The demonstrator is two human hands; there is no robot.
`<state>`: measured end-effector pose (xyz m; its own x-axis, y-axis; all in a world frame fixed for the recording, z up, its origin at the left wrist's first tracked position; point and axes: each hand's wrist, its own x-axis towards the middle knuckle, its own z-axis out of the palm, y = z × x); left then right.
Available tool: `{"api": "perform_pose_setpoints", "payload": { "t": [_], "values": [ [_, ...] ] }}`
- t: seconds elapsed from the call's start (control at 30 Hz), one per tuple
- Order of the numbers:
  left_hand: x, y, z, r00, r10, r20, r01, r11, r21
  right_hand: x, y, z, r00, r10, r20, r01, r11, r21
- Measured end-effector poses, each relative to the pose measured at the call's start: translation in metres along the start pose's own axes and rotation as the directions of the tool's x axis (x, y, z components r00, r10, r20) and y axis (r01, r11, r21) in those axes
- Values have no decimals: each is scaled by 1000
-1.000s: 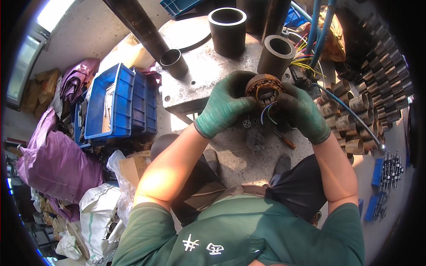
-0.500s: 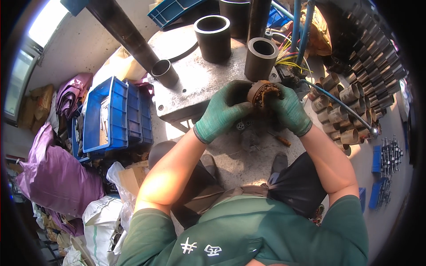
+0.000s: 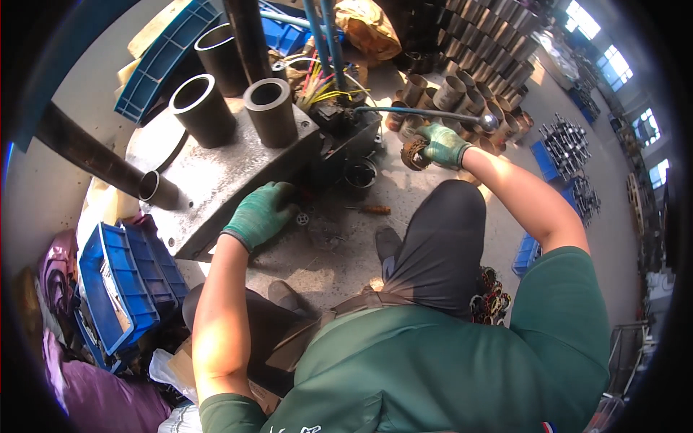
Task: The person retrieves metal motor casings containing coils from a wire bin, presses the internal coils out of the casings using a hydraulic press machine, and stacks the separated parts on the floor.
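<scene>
My right hand (image 3: 445, 146), in a green glove, is closed on a ring-shaped motor stator (image 3: 414, 154) with brown windings, out to the right over the floor. The stator hangs at the fingertips, near several upright metal cylinders (image 3: 449, 94). My left hand (image 3: 261, 215), gloved the same way, is empty beside the front edge of the metal worktable (image 3: 209, 187). Its fingers reach forward, apart, with the tips dark in shadow. Three thick dark sleeves stand on the table, among them a wide one (image 3: 206, 115) and a narrower one (image 3: 271, 115).
A lever with a ball end (image 3: 462, 117) juts out to the right from the machine. Blue crates (image 3: 119, 289) stand at the left. A screwdriver-like tool (image 3: 374, 209) lies on the floor between my feet. Stacked cylinders (image 3: 487, 36) and a heap of wired parts (image 3: 491, 296) are at the right.
My hands have parted. My right hand has carried the stator away to the right, while my left hand has let go of it. The view has turned to the right.
</scene>
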<state>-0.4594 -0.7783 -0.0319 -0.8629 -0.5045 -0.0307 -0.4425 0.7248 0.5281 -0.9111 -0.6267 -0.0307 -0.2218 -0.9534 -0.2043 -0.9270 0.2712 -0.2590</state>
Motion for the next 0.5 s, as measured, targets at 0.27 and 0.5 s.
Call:
{"api": "perform_pose_setpoints", "payload": {
  "t": [0.27, 0.5],
  "values": [
    [8, -12, 27, 976, -87, 200, 115, 985, -130, -201, 179, 77, 673, 735, 80, -734, 653, 187],
    [-1, 10, 40, 941, -161, 299, 170, 986, -2, -438, 211, 230, 181, 966, 182, -784, 30, 620]
  ]
}}
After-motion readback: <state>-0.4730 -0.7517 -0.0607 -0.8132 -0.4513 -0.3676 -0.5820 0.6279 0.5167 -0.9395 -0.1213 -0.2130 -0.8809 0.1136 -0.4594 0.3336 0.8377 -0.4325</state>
